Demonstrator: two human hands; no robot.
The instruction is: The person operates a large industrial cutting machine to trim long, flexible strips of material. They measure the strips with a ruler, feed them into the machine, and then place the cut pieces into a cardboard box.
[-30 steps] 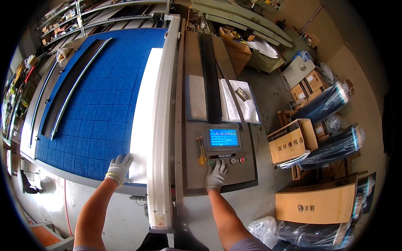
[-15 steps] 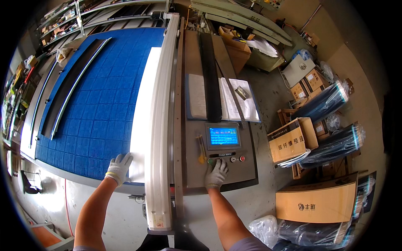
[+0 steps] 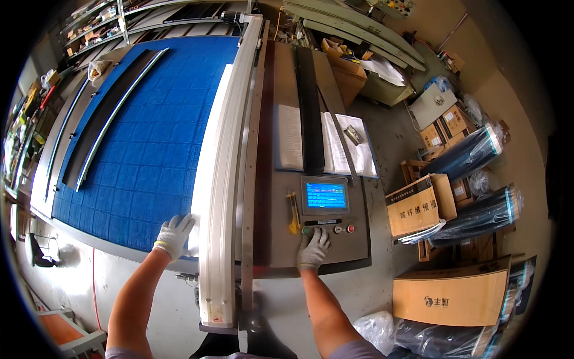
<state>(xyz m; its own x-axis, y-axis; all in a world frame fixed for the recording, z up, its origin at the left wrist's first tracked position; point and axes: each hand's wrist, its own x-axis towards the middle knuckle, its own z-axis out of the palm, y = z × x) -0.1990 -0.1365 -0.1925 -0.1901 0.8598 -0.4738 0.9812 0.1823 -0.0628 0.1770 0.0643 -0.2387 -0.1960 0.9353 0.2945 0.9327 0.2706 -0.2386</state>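
Note:
My left hand [image 3: 174,237], in a white knit glove, lies with its fingers stretched at the near edge of a blue gridded cutting bed [image 3: 152,161]. Its fingertips reach the edge of a white sheet [image 3: 206,149], which runs partly under a long white gantry beam [image 3: 222,197]. My right hand [image 3: 313,249], gloved too, rests on the grey control panel [image 3: 335,248], fingers outstretched and holding nothing. Its thumb is at the green button [image 3: 307,230]; whether it presses cannot be told. Above the buttons are a black marker [image 3: 323,222] and a lit touchscreen [image 3: 324,195].
A dark strip with a pale edge [image 3: 110,116] lies on the bed. Beyond the screen sit an open binder [image 3: 290,137], a black bar [image 3: 308,113] and a metal ruler [image 3: 341,140]. Cardboard boxes [image 3: 451,293] and plastic-wrapped rolls [image 3: 472,218] stand on the right.
The gantry beam has shifted left over the bed, covering more of the white sheet and widening the gap beside the control panel. My hands stay in about the same places; the view has turned slightly.

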